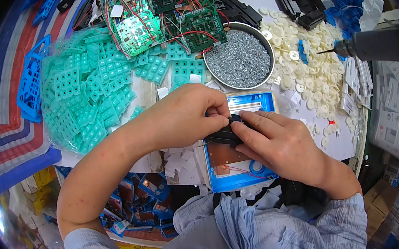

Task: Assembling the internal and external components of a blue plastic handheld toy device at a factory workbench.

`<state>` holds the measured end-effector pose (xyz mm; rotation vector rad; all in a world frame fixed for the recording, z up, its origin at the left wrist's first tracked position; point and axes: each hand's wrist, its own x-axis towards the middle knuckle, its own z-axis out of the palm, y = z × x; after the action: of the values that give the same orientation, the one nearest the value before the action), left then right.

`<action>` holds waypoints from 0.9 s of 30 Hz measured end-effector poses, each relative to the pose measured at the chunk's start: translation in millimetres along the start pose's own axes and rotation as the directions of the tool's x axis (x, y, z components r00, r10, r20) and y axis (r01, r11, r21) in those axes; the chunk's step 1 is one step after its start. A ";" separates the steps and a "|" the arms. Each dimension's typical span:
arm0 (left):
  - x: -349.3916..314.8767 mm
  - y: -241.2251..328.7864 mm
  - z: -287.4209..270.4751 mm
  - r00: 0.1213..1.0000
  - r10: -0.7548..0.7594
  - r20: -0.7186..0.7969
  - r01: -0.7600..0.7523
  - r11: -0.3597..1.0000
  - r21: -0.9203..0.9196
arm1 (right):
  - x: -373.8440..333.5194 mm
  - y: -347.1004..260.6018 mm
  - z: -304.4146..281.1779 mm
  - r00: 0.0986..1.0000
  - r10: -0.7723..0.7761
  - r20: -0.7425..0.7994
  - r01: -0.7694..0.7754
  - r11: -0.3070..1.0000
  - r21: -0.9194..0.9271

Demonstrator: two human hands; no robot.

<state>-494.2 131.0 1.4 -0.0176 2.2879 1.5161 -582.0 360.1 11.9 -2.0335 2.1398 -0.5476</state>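
Observation:
My left hand [193, 113] is closed, thumb and fingertips pinched at the top end of a black plastic part [223, 135]. Pressed along the same part from the right, my right hand [280, 142] has its fingers bent over it. The black part lies over a blue plastic casing [216, 184], which holds a brown circuit board [222, 155] and thin red wires [244, 170]. Whatever sits between my left fingertips is too small or hidden to make out. The casing rests on the white work surface at the table's near edge.
A round metal tin of small screws [239, 58] stands beyond the casing. Turquoise rubber keypads [91, 82] pile up left, cream plastic discs [311, 72] right. Green circuit boards [142, 30] and black plastic parts [238, 7] lie behind. A power screwdriver [377, 46] juts in from the right.

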 end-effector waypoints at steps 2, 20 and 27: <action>1.8 -2.6 0.4 0.999 -0.044 0.026 0.045 0.997 -0.069 | 0.3 -0.6 -0.9 1.000 0.004 0.012 -0.004 1.000 0.001; 11.1 14.4 -8.4 0.983 -0.167 0.078 0.169 0.985 -0.018 | -0.3 0.4 -2.4 1.000 0.025 -0.004 -0.025 0.999 0.025; 0.9 14.8 8.7 0.973 0.210 -0.091 -0.177 0.942 0.285 | -1.7 -0.1 -1.4 1.000 0.006 0.012 -0.006 1.000 -0.005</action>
<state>-495.5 145.0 11.3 0.2049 2.6468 1.3012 -582.3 362.0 12.9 -2.0270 2.1425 -0.5287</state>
